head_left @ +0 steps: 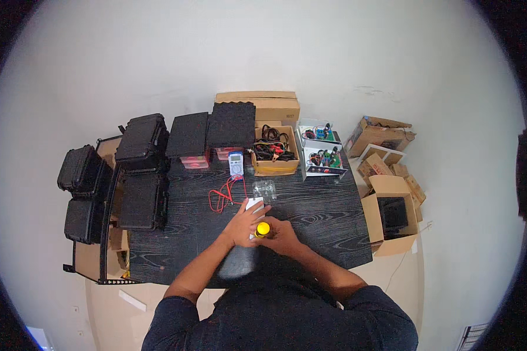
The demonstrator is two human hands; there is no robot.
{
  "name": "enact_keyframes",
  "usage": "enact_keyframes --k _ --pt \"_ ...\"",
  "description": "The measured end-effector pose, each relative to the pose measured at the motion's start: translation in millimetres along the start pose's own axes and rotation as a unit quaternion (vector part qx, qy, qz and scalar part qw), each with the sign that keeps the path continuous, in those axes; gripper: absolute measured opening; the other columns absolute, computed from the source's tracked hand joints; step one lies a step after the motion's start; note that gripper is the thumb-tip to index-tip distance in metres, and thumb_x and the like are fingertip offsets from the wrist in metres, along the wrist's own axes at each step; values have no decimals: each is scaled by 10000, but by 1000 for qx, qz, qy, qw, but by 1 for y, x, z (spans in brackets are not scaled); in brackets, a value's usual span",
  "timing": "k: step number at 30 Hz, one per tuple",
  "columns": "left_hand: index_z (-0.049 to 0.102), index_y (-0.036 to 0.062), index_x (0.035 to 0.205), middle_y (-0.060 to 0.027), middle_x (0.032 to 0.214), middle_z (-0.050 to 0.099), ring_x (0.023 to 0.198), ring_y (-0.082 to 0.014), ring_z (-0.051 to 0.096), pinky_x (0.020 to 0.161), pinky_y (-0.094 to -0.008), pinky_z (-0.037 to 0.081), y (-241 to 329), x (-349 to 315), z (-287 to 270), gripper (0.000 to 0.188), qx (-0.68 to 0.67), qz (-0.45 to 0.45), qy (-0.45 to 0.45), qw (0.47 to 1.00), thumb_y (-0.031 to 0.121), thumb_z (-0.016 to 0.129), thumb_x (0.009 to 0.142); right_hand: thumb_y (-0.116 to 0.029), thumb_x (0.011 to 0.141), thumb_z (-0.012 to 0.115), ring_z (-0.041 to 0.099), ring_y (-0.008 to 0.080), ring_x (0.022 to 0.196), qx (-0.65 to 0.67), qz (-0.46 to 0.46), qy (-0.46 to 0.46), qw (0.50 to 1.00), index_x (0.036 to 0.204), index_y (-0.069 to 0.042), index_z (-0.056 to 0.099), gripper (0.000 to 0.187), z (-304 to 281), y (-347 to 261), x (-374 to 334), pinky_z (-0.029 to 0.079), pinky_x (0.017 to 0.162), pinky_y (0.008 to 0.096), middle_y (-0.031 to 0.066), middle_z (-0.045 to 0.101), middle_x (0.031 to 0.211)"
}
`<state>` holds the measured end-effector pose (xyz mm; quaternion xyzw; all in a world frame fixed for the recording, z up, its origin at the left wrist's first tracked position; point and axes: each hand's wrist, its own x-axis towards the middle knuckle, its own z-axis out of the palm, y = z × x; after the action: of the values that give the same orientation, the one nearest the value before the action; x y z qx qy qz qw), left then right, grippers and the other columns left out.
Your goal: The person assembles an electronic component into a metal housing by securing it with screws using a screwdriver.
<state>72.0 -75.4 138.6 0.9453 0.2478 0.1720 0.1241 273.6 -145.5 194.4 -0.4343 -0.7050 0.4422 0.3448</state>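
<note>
Near the front middle of the table, my left hand (242, 227) lies over a white flat box-like piece (255, 203), its fingers closed across it and steadying it. My right hand (282, 236) is wrapped round a tool with a round yellow handle end (263, 229), seen from above; it looks like a screwdriver. The tool's lower part is hidden by the hands, so I cannot tell whether its tip touches the white piece. Just beyond lies a clear plastic bag (264, 190). A blue-and-white multimeter (235, 164) with red test leads (219, 199) is farther back.
Black cases (141, 143) stand stacked at the left. At the back are an open cardboard box of cables (274, 167) and white trays with circuit boards (323, 171). More cardboard boxes (390, 237) sit off the right edge of the dark wood-grain table (328, 222).
</note>
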Motion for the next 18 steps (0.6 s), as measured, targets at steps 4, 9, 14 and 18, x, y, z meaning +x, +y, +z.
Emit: enact_keyframes --k 4,9,14,18 --pt "595 102 1412 -121 1623 418 1543 -383 298 1221 -720 133 5 2 -5 867 2 -9 -17 1000 497 726 651 -126 870 855 709 99 983 25 23 -1 999 1204 -26 665 397 1 -3 -1 579 897 299 57 764 1098" --pt "572 130 1436 -125 1618 423 1540 -388 301 1216 -724 139 9 6 -12 848 20 -14 -38 999 493 718 683 -114 896 825 720 106 953 84 -28 115 989 1174 -4 657 343 -8 -5 2 582 838 282 39 757 1015" --pt "555 151 1451 -128 1624 416 1539 -394 301 1216 -726 132 6 1 -10 833 -5 -14 -13 1000 476 696 698 -150 948 772 724 102 856 188 59 272 942 1037 -5 670 199 -45 24 45 568 705 270 32 742 886" --pt "581 150 1433 -124 1625 422 1540 -397 304 1223 -722 111 4 2 -8 802 -19 -8 -12 1000 459 668 698 -248 899 799 723 254 689 -142 114 315 931 866 -17 660 272 -63 134 55 552 623 387 96 697 739"
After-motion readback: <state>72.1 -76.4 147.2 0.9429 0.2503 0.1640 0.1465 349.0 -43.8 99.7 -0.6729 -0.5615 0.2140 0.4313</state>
